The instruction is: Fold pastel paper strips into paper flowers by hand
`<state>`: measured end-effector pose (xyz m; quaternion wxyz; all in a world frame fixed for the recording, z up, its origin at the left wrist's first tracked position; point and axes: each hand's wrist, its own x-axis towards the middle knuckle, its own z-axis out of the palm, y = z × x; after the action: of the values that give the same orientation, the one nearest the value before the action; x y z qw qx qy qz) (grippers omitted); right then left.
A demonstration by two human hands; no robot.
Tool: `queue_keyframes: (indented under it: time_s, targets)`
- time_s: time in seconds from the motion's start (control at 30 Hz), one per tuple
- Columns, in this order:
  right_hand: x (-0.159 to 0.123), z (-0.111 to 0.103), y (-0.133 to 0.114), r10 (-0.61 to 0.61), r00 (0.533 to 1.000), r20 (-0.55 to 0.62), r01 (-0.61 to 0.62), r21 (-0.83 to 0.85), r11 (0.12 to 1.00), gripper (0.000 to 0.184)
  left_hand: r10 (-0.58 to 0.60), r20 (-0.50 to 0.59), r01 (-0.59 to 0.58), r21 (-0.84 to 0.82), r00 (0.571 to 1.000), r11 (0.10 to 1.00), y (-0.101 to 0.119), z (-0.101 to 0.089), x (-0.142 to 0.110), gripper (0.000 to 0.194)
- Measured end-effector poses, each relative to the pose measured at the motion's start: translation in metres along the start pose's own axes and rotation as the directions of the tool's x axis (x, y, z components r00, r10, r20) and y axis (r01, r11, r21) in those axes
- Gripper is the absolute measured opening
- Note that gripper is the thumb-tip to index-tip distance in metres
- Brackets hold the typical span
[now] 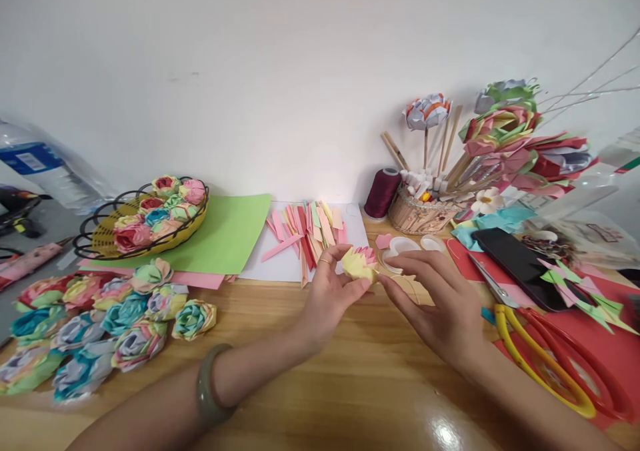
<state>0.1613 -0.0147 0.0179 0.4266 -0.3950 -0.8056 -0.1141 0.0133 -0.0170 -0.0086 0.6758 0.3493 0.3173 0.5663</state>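
Observation:
My left hand (327,297) pinches a small folded-paper flower (359,269), yellow outside with pink petal tips, between thumb and fingers. Close by on its right is my right hand (437,297), with the thumb tip at the flower's base and the other fingers stretched out apart. A thin yellowish thread (416,294) curves below the right fingers; whether they touch it is hard to see. Behind the hands lie a pink paper piece (383,240) and clear round lids (404,245).
Paper strips (310,231) lie on white paper behind. Left are a yellow basket (185,235) of paper flowers, more flowers (135,311) and a bottle (45,164). Right stand a thread spool (383,194) and pot (415,212); scissors (543,357) and a phone (525,264) lie nearer.

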Motion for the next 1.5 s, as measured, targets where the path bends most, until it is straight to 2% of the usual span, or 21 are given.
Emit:
queue_keyframes:
  time_s: [0.07,0.13,0.23,0.3,0.37,0.47,0.53,0.67,0.77,0.93,1.03,1.13,1.2,1.27,1.4,1.5]
  targets:
    - [-0.002,0.0,0.002,-0.05,0.999,0.011,0.05,0.0,0.999,0.019,-0.003,0.037,0.004,-0.012,0.999,1.0,-0.001,0.001,-0.001,0.04]
    - [-0.006,-0.002,0.005,-0.198,0.98,0.007,0.198,-0.058,0.979,0.021,-0.012,0.069,0.015,-0.037,0.998,0.999,0.0,0.002,-0.002,0.039]
    - [-0.011,-0.008,0.008,-0.442,0.896,0.045,0.444,-0.112,0.889,0.023,-0.052,0.07,0.058,-0.082,0.996,0.995,0.004,0.003,-0.003,0.038]
    - [-0.011,-0.01,0.008,-0.502,0.863,0.046,0.504,-0.1,0.858,0.022,-0.097,0.072,0.106,-0.122,0.993,0.987,0.007,0.003,-0.003,0.04]
    - [-0.01,-0.009,0.008,-0.451,0.892,-0.015,0.447,-0.103,0.888,0.024,-0.141,0.102,0.157,-0.165,0.985,0.974,0.009,0.002,-0.003,0.044]
    - [-0.008,-0.004,0.008,-0.296,0.95,-0.101,0.286,-0.102,0.953,0.032,-0.178,0.176,0.212,-0.198,0.968,0.957,0.011,0.0,-0.003,0.049]
    - [-0.009,-0.002,0.009,-0.265,0.958,-0.111,0.254,-0.105,0.962,0.035,-0.191,0.207,0.233,-0.196,0.959,0.953,0.012,0.0,-0.003,0.051]
    - [-0.011,-0.002,0.012,-0.303,0.944,-0.129,0.289,-0.116,0.95,0.034,-0.188,0.233,0.233,-0.185,0.954,0.955,0.012,0.002,-0.004,0.052]
    - [-0.011,-0.003,0.011,-0.319,0.943,-0.092,0.313,-0.08,0.946,0.034,-0.147,0.221,0.178,-0.13,0.964,0.975,0.009,0.001,-0.002,0.05]
    - [-0.008,-0.001,0.002,-0.199,0.98,0.021,0.199,-0.035,0.979,0.028,-0.005,0.193,-0.013,0.09,0.981,0.996,-0.001,-0.006,0.002,0.054]
    - [-0.008,0.0,0.001,-0.165,0.986,0.038,0.164,0.03,0.986,0.025,-0.012,0.234,-0.012,0.102,0.972,0.995,0.0,-0.008,0.001,0.059]
    - [-0.008,0.001,0.006,-0.125,0.992,0.027,0.123,0.084,0.989,0.028,-0.035,0.286,0.04,-0.014,0.958,0.999,0.007,-0.008,0.0,0.056]
    - [-0.009,0.002,0.009,-0.093,0.995,0.033,0.089,0.096,0.991,0.028,-0.062,0.268,0.083,-0.064,0.961,0.995,0.01,-0.007,0.0,0.049]
    - [-0.008,0.002,0.011,-0.058,0.998,0.032,0.055,0.105,0.993,0.028,-0.079,0.213,0.089,-0.039,0.974,0.995,0.011,-0.007,0.001,0.045]
    - [-0.008,0.002,0.01,-0.002,1.0,0.015,0.0,0.13,0.992,0.03,-0.053,0.124,0.052,0.009,0.991,0.999,0.007,-0.008,0.005,0.057]
    - [-0.007,0.002,0.008,0.001,1.0,0.031,-0.005,0.136,0.991,0.03,-0.037,0.101,0.035,0.029,0.994,0.999,0.005,-0.007,0.006,0.053]
